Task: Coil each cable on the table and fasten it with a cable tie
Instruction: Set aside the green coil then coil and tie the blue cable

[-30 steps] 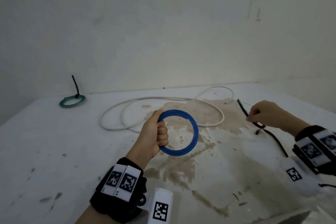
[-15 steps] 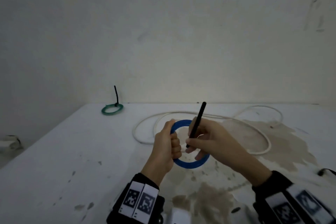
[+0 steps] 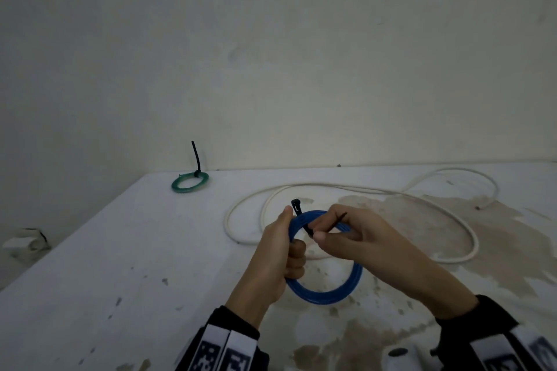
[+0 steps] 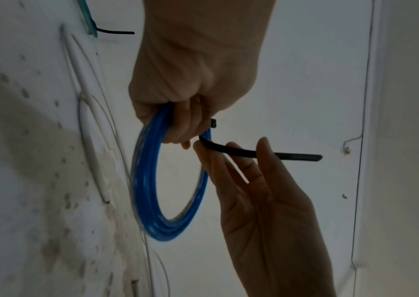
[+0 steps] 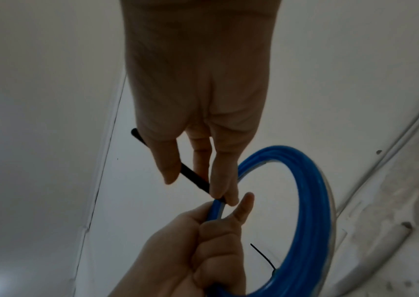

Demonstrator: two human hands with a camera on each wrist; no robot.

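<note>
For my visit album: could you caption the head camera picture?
Left hand grips a blue cable coil while right hand wraps a black cable tie around it.

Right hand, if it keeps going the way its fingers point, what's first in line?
Likely the left hand, gripping the blue cable coil. The right hand pinches the black cable tie, fingertips almost at the left thumb; depth unclear.

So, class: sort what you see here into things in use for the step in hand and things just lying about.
In use:
- blue cable coil, gripped by left hand
- black cable tie, pinched by right hand

Lying about:
- green coil, already tied
- loose white cable, uncoiled
- stained table
</note>
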